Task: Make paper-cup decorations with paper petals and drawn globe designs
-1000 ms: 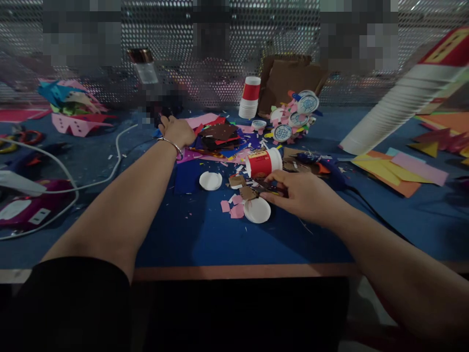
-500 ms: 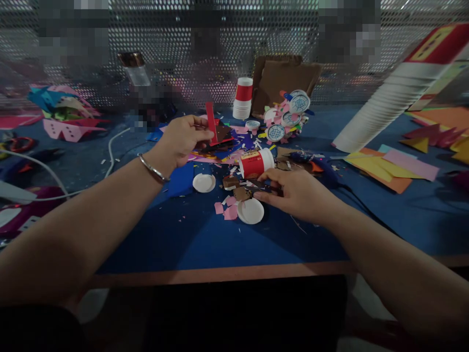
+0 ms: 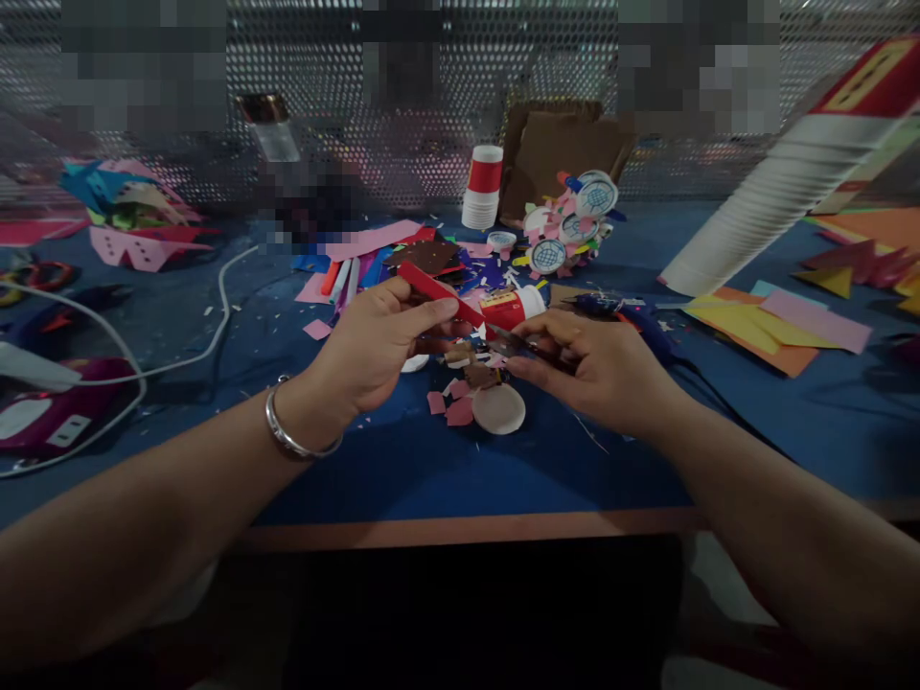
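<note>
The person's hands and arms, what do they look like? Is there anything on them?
The left hand and right hand are bare, with no gloves. A shiny, narrow, silver bangle curves around the left wrist. I see none on the right wrist. No sleeves show on the forearms.

left hand (image 3: 384, 350) was pinched, thumb (image 3: 435, 314) uppermost; right hand (image 3: 593, 369) was curled opposite, its grip seemingly closed, partly obscured; both forearms (image 3: 762, 498) angled inward.
</note>
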Action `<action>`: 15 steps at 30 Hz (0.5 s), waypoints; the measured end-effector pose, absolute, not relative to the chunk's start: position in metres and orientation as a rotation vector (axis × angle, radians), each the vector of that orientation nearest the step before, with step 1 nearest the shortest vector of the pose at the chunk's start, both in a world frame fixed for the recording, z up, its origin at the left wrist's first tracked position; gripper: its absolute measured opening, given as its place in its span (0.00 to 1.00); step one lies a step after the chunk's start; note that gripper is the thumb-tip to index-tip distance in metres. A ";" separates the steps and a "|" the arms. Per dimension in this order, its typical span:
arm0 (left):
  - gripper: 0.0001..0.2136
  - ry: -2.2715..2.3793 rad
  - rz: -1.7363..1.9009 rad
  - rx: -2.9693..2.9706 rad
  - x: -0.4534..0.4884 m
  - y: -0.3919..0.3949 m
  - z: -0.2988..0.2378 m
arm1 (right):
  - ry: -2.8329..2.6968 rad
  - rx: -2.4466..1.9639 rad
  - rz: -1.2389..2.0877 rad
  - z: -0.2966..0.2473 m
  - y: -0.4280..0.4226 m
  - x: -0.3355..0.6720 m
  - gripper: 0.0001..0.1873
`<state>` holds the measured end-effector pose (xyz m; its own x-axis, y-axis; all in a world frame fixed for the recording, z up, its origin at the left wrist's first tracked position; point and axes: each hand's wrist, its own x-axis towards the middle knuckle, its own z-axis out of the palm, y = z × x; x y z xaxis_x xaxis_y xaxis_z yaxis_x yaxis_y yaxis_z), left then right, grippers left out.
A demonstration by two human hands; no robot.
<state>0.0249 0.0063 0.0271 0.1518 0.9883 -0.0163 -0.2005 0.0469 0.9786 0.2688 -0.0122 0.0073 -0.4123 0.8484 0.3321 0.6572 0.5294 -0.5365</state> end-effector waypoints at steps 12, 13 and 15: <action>0.04 0.804 1.039 1.009 0.034 -0.004 0.020 | -2.117 -1.052 0.421 0.010 -0.017 0.265 0.16; 0.03 0.799 1.035 0.988 0.034 -0.004 0.020 | -2.120 -1.056 0.425 0.011 -0.018 0.265 0.15; 0.03 0.791 1.032 0.955 0.035 -0.004 0.021 | -2.121 -1.074 0.431 0.012 -0.019 0.265 0.15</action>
